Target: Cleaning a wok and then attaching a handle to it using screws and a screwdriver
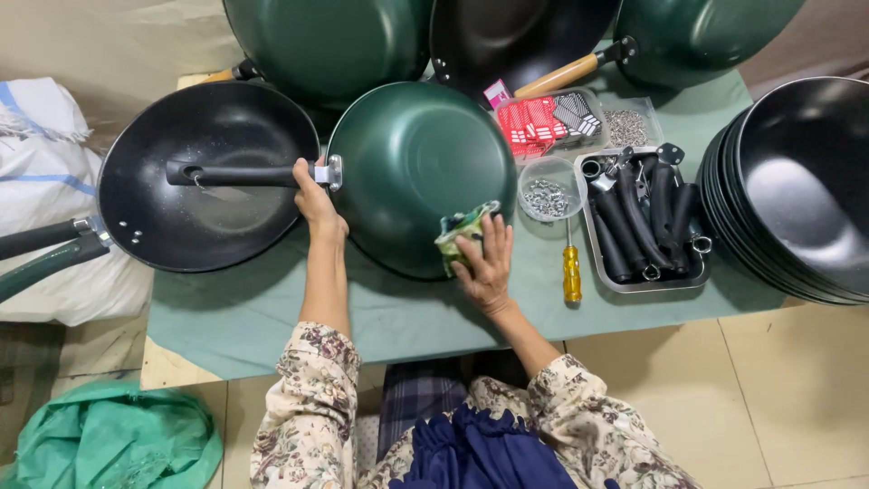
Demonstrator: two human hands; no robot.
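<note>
Green-clothed worktop, item one: upturned green wok at centre, my left grip closed round its black handle. Item two: crumpled green cloth, pinched in my right grip against the wok's near side. Alongside: yellow-handled screwdriver, tray of black handles.

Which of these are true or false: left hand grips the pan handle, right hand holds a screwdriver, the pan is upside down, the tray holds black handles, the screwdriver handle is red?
1. The left hand grips the black handle of the green pan. True.
2. The right hand holds a screwdriver. False: it presses a green cloth on the pan.
3. The pan lies upside down. True.
4. The metal tray holds black handles. True.
5. The screwdriver handle is red. False: yellow.
</note>
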